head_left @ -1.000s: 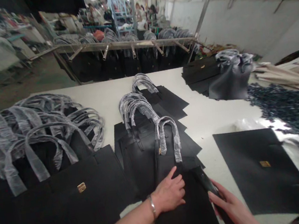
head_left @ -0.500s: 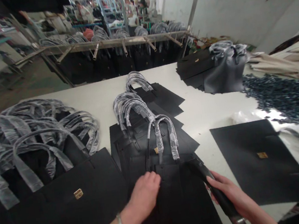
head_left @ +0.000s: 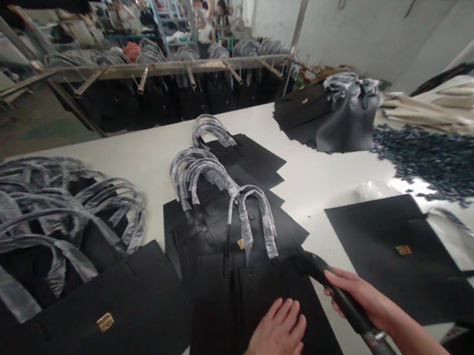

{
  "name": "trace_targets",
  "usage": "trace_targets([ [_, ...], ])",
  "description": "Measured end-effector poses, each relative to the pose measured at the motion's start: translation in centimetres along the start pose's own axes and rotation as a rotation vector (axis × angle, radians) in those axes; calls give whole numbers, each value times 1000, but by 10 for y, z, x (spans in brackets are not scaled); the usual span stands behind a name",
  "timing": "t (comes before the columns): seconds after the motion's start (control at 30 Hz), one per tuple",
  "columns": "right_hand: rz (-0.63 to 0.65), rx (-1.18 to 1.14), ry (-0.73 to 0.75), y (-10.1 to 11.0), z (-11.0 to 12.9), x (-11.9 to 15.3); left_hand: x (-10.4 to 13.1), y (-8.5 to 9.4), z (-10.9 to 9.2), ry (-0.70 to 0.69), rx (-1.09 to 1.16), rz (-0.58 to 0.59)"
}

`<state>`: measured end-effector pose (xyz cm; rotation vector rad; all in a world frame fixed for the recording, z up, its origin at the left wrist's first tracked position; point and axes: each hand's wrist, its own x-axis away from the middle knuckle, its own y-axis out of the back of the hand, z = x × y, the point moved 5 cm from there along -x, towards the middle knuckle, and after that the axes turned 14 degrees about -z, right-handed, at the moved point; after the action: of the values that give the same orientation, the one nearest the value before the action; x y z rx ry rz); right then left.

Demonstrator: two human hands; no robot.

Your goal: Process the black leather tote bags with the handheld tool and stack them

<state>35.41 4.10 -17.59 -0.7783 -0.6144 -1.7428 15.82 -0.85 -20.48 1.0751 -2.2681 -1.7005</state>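
My left hand (head_left: 279, 338) lies flat with fingers stretched out on a black bag panel (head_left: 260, 302) in front of me. My right hand (head_left: 361, 295) is wrapped round the thick handle of a black handheld tool (head_left: 351, 311) with an angled head and a silvery band. The tool's head rests at the panel's upper right edge; its tip blends into the black, so its exact kind is unclear. Just beyond are plastic-wrapped bag handles (head_left: 255, 210) on overlapping black bag panels (head_left: 246, 153).
Left, a pile of wrapped handles (head_left: 44, 208) lies above a black panel with a gold clasp (head_left: 105, 322). Right are another clasped panel (head_left: 376, 240), small dark pieces (head_left: 435, 157) and a bag stack (head_left: 343, 122). A metal rack (head_left: 161, 69) stands behind the white table (head_left: 128, 148).
My left hand has moved right and nearer to me, from curled at the panel's top left to flat on its middle. My right hand still holds the tool near the same edge.
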Motion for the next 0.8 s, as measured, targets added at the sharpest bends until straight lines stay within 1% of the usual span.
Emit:
trace_targets([
  [0.1,1,12,13,-2,4,-5,-2,1,-1,-10,-16,-14],
  [0.2,-14,2,71,-10,16,-18,-3,-1,-2,-20,-31,-27],
  [0.3,-75,-17,154,-11,27,-24,-1,-3,-2,-21,-47,-57],
  [0.37,-114,-21,195,-6,30,-18,1,-4,-2,-16,-57,-83],
  [0.43,-124,11,189,1,26,-3,3,-3,-1,-5,-61,-90],
  [0.53,-81,139,142,2,13,22,3,-3,-1,-2,-64,-64],
  [0.57,-55,187,133,-1,8,29,3,-2,-2,-10,-67,-56],
  [0.63,7,265,127,-15,-3,39,3,-3,-3,-38,-73,-53],
  [0.73,131,341,125,-45,-21,45,5,-7,-4,-62,-59,-55],
  [0.8,219,380,150,-65,-30,46,7,-11,-4,-57,-22,-70],
])
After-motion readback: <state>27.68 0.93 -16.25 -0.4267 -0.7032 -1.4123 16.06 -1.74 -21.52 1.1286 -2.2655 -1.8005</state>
